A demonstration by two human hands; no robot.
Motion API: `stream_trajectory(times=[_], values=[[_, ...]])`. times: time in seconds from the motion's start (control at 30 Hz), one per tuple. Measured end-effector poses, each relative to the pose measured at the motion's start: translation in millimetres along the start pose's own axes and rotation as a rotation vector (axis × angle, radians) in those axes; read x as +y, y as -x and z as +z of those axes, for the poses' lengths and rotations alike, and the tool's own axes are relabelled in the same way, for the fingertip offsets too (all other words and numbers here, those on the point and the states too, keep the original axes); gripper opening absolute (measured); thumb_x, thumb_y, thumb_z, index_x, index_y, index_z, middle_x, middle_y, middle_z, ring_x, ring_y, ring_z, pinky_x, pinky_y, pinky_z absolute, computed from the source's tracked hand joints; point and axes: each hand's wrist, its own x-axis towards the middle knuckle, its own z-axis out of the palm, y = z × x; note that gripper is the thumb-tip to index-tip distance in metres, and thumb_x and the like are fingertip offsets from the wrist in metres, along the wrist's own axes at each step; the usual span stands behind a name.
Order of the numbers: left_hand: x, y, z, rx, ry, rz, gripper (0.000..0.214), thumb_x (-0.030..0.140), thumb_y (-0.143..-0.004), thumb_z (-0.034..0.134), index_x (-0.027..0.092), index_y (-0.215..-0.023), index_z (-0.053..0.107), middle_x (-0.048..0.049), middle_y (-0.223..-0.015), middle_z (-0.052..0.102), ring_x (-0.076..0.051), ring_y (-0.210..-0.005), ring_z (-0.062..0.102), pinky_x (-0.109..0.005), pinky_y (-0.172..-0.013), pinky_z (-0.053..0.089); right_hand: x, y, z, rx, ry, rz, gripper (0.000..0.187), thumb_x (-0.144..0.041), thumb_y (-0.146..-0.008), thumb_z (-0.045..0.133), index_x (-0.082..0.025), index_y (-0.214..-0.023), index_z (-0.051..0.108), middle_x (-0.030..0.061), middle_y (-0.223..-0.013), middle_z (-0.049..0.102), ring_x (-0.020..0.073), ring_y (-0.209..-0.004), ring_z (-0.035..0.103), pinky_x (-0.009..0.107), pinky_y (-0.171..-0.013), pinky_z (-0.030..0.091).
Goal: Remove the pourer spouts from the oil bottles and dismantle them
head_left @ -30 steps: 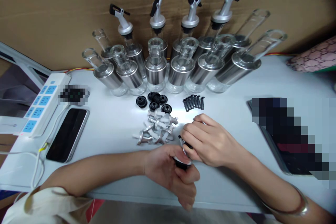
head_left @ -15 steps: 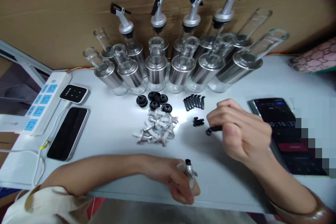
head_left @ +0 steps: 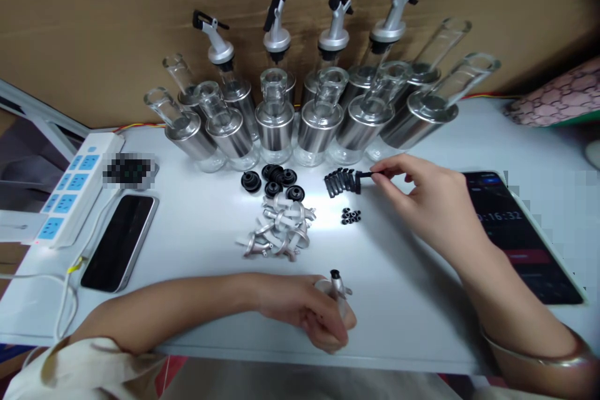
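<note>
My left hand (head_left: pixel 323 319), near the table's front edge, is closed around a silver pourer spout (head_left: pixel 338 290) with a black tip on top. At the right end of a row of black levers (head_left: pixel 341 182), the thumb and forefinger of my right hand (head_left: pixel 417 200) pinch a small black lever (head_left: pixel 366 174). Its far end reaches the row. Just below the row sit several small black rubber tips (head_left: pixel 350 216). A heap of silver pourer spouts (head_left: pixel 279 228) lies to the left, with black ribbed stoppers (head_left: pixel 273 182) behind it.
Glass bottles with metal sleeves (head_left: pixel 276 125) stand in rows at the back; several carry pourers (head_left: pixel 276 37). A power strip (head_left: pixel 70 187) and a dark phone (head_left: pixel 119 244) lie at left. A larger phone showing a timer (head_left: pixel 515 237) is at right, partly behind my right forearm.
My right hand has moved away from me and slightly left, from beside the small tips to the lever row, with a black piece in its fingers. My left hand keeps hold of the spout.
</note>
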Motion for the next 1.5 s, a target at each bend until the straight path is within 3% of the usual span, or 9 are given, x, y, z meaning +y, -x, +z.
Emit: stream_trajectory(times=[0.23, 0.57, 0.7, 0.83, 1.03, 1.37, 1.5], values=[[-1, -1, 0.4, 0.004, 0.002, 0.009, 0.049, 0.041, -0.067, 0.075, 0.019, -0.048, 0.035, 0.0086, -0.040, 0.027, -0.005, -0.037, 0.019, -0.030, -0.048, 0.009, 1, 3, 7, -0.063, -0.021, 0.046, 0.009, -0.015, -0.079, 0.058, -0.022, -0.077, 0.063, 0.0020, -0.075, 0.072, 0.0195, -0.062, 0.065, 0.031, -0.062, 0.047], [1, -1, 0.9, 0.005, 0.009, 0.017, 0.052, 0.047, -0.067, 0.075, 0.019, -0.048, 0.035, 0.0088, -0.041, 0.026, -0.006, -0.037, 0.018, -0.030, -0.049, 0.010, 14, 5, 22, -0.131, -0.010, -0.085, 0.020, -0.007, -0.081, 0.047, -0.016, -0.083, 0.064, 0.0085, -0.085, 0.071, 0.0221, -0.078, 0.067, 0.032, -0.072, 0.052], [3, 0, -2.6, -0.037, 0.027, 0.135, 0.047, 0.039, -0.068, 0.068, 0.019, -0.046, 0.033, 0.0075, -0.040, 0.026, -0.007, -0.038, 0.018, -0.031, -0.050, 0.011, 12, 5, 21, -0.118, 0.002, -0.102, 0.020, -0.008, -0.082, 0.046, -0.016, -0.085, 0.064, 0.0080, -0.087, 0.070, 0.0218, -0.078, 0.066, 0.032, -0.072, 0.052], [5, 1, -5.6, -0.005, 0.036, 0.224, 0.040, 0.032, -0.066, 0.061, 0.019, -0.046, 0.029, 0.0071, -0.039, 0.022, -0.008, -0.040, 0.017, -0.031, -0.052, 0.013, 11, 4, 19, -0.091, 0.039, -0.072, 0.016, -0.011, -0.083, 0.049, -0.017, -0.083, 0.064, 0.0073, -0.087, 0.069, 0.0213, -0.075, 0.065, 0.031, -0.068, 0.050], [5, 1, -5.4, 0.066, 0.033, 0.183, 0.039, 0.030, -0.065, 0.061, 0.019, -0.047, 0.029, 0.0075, -0.039, 0.023, -0.008, -0.041, 0.017, -0.031, -0.053, 0.013, 9, 4, 16, -0.111, 0.062, -0.001, 0.014, -0.012, -0.080, 0.051, -0.018, -0.080, 0.064, 0.0056, -0.079, 0.068, 0.0192, -0.064, 0.062, 0.030, -0.063, 0.047], [7, -1, -5.8, 0.087, 0.081, 0.167, 0.040, 0.032, -0.070, 0.060, 0.019, -0.048, 0.028, 0.0077, -0.041, 0.023, -0.008, -0.042, 0.018, -0.029, -0.056, 0.017, 5, 4, 13, -0.127, 0.062, 0.056, 0.014, -0.017, -0.081, 0.051, -0.018, -0.082, 0.065, 0.0075, -0.080, 0.069, 0.0231, -0.068, 0.063, 0.034, -0.065, 0.047], [6, 0, -9.2, 0.059, 0.107, 0.132, 0.042, 0.037, -0.072, 0.057, 0.019, -0.049, 0.028, 0.0074, -0.041, 0.020, -0.009, -0.044, 0.019, -0.030, -0.058, 0.018, -9, 3, 5, -0.166, -0.133, 0.086, 0.011, -0.020, -0.084, 0.054, -0.018, -0.083, 0.065, 0.0066, -0.081, 0.070, 0.0201, -0.068, 0.061, 0.031, -0.060, 0.045]])
